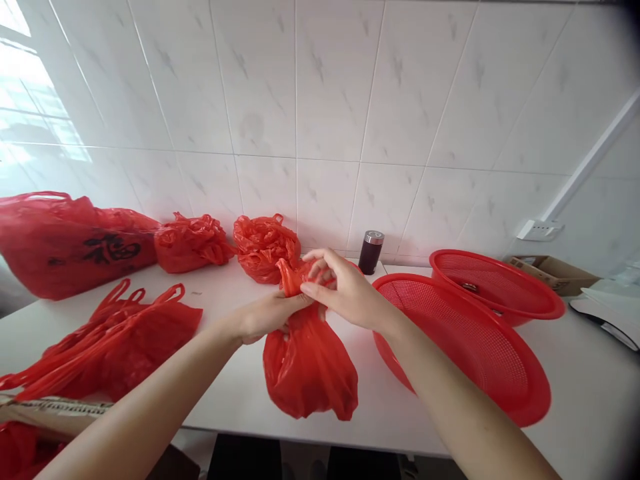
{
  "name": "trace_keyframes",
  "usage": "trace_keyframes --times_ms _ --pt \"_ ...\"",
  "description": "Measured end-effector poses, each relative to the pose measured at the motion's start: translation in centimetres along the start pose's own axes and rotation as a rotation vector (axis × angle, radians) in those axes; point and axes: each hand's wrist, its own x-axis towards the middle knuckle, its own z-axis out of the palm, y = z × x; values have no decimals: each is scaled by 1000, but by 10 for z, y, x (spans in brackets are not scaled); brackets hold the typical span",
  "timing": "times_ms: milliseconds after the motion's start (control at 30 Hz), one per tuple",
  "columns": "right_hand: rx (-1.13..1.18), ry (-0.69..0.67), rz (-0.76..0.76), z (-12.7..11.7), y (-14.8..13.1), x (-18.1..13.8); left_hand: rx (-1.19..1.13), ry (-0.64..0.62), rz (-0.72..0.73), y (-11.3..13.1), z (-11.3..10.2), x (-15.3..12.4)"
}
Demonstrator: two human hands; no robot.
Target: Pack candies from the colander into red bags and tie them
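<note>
A filled red plastic bag (311,373) hangs near the table's front edge, its neck gathered and twisted. Around that neck my left hand (273,313) is closed, gripping just below the loose top. My right hand (340,287) is at the bag's upper end, fingers curled against the plastic with the thumb towards my left hand. Whether the right fingers pinch the bag's handles is partly hidden. Behind the hands sits a crumpled red bag bundle (265,243). What the held bag contains cannot be made out.
Flat red bags (125,340) lie left, before a large red bag (65,247) and another bundle (193,243). Two red baskets stand right, a near one (500,360) and a far one (525,293). A dark tumbler (371,253) and a cardboard box (560,273) are near the wall.
</note>
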Motion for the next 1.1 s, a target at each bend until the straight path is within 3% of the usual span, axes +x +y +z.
trace_keyframes --times_ms 100,233,300,367,433,533,600,667,800,867,967,1100 --pt "57 -69 79 -2 19 -13 -67 25 -62 -7 -6 1" --pt "62 105 45 4 10 -35 -156 -49 -92 -19 -10 4" --pt "37 105 -15 9 -5 -49 -163 -114 -37 -20 -13 2" --pt "2 17 -103 16 -17 -59 -109 -169 75 -19 -17 -3" --pt "-15 10 -154 21 -18 -62 2 -187 166 -16 -20 -8" --pt "54 141 -88 31 5 -51 165 -221 193 -15 -22 -12" --pt "123 133 3 38 28 -40 230 -237 197 -17 -19 -12" --pt "194 105 78 45 48 -31 335 -162 230 -22 -14 -10" --pt "441 69 171 56 62 -29 690 263 450 -35 -5 -4" --pt "611 -9 217 58 62 -32 788 365 562 -41 -1 -3" --pt "752 -68 278 57 62 -36 841 363 628 -46 2 -6" --pt "645 99 224 57 62 -38 821 280 627 -46 1 -14"
